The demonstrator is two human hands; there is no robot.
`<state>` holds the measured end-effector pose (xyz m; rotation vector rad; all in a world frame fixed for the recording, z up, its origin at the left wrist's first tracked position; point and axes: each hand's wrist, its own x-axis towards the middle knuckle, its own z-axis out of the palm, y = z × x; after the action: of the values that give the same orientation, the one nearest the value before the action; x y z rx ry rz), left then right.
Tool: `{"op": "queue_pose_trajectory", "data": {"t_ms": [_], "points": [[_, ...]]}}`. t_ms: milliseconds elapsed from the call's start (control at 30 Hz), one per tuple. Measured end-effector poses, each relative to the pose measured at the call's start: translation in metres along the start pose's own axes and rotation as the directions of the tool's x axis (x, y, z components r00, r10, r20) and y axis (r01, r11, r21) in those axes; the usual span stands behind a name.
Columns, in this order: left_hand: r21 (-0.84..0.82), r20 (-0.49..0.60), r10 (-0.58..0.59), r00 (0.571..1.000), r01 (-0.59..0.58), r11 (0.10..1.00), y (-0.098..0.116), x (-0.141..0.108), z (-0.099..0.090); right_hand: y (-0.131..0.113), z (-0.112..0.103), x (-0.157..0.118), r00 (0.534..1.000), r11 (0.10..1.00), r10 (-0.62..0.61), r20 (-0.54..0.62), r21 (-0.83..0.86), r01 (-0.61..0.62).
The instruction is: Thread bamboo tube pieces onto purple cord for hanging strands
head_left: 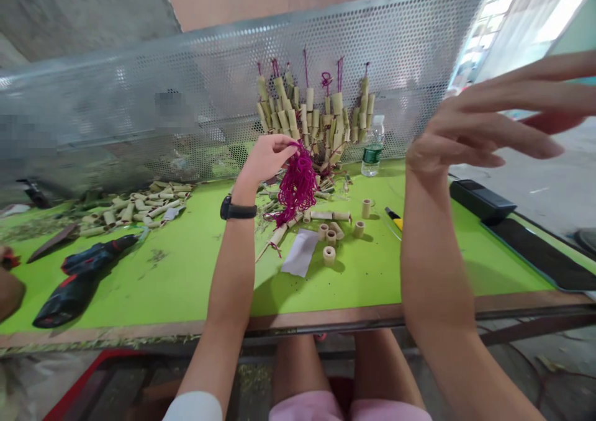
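My left hand point(272, 157), with a black band on its wrist, pinches a tangled bundle of magenta cord point(298, 182) that hangs over the table. Raised at the right, well apart from the cord, my right hand point(493, 120) has its fingers stretched out and blurred; I see nothing held in it. Below the bundle lie a white slip of paper point(300, 253) and several short bamboo tubes point(329, 256), some standing on end. Behind it, bamboo pieces strung on magenta cord point(310, 107) hang against the metal mesh.
A cordless drill point(88, 262) and a heap of cut bamboo point(139, 207) lie at the left, near another person's hand point(9, 287). A water bottle point(372, 151) stands by the mesh panel point(209, 79). At right are a yellow-handled tool point(395, 218), a black box point(482, 199) and a phone-like slab point(542, 253).
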<state>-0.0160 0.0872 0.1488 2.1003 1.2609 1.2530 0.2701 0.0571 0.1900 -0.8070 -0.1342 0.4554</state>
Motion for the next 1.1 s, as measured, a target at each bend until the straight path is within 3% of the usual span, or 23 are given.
{"op": "queue_pose_trajectory", "data": {"t_ms": [33,67,100,133,167,200,233,267,367,467,733,933,1100], "points": [[-0.012,0.007,0.011,1.000,-0.011,1.000,-0.001,0.001,0.000,-0.002,-0.002,0.003,0.988,0.997,-0.065,0.141,0.059,0.057],[-0.026,0.011,0.023,1.000,-0.023,0.999,-0.001,0.001,0.001,-0.002,-0.004,0.005,0.919,0.992,-0.117,0.375,0.082,0.093],[-0.043,0.013,0.039,0.999,-0.039,0.998,-0.002,0.002,0.001,-0.001,-0.006,0.005,0.753,0.987,-0.158,0.638,0.089,0.132],[-0.060,0.013,0.060,0.998,-0.059,0.996,-0.002,0.003,0.002,0.001,-0.007,0.004,0.552,0.987,-0.142,0.822,0.074,0.144],[-0.075,0.011,0.083,0.997,-0.082,0.994,-0.002,0.003,0.002,0.005,-0.008,0.001,0.357,0.988,-0.083,0.930,0.029,0.153],[-0.086,0.009,0.106,0.994,-0.105,0.991,-0.002,0.003,0.003,0.009,-0.008,-0.003,0.206,0.983,-0.008,0.978,-0.030,0.182],[-0.094,0.006,0.127,0.992,-0.126,0.988,-0.001,0.003,0.003,0.015,-0.006,-0.007,0.118,0.968,0.065,0.991,-0.091,0.235],[-0.098,0.004,0.142,0.990,-0.141,0.985,0.000,0.003,0.003,0.022,-0.004,-0.013,0.073,0.943,0.116,0.990,-0.133,0.305],[-0.092,0.011,0.152,0.988,-0.150,0.984,0.004,0.002,0.003,0.043,0.004,-0.028,-0.027,0.840,0.206,0.978,-0.162,0.518],[-0.078,0.015,0.153,0.988,-0.151,0.985,0.005,0.001,0.003,0.059,0.010,-0.037,-0.090,0.822,0.204,0.975,-0.121,0.556],[-0.026,-0.012,0.167,0.986,-0.168,0.986,0.008,0.001,0.002,0.066,0.010,-0.039,-0.086,0.833,0.233,0.969,-0.153,0.532],[-0.033,-0.033,0.152,0.988,-0.153,0.988,0.008,0.001,0.002,0.065,0.008,-0.042,-0.233,0.797,0.360,0.903,-0.168,0.580],[-0.025,-0.039,0.138,0.990,-0.139,0.990,0.008,0.000,0.003,0.067,0.008,-0.047,-0.216,0.774,0.362,0.907,-0.163,0.612]]}}
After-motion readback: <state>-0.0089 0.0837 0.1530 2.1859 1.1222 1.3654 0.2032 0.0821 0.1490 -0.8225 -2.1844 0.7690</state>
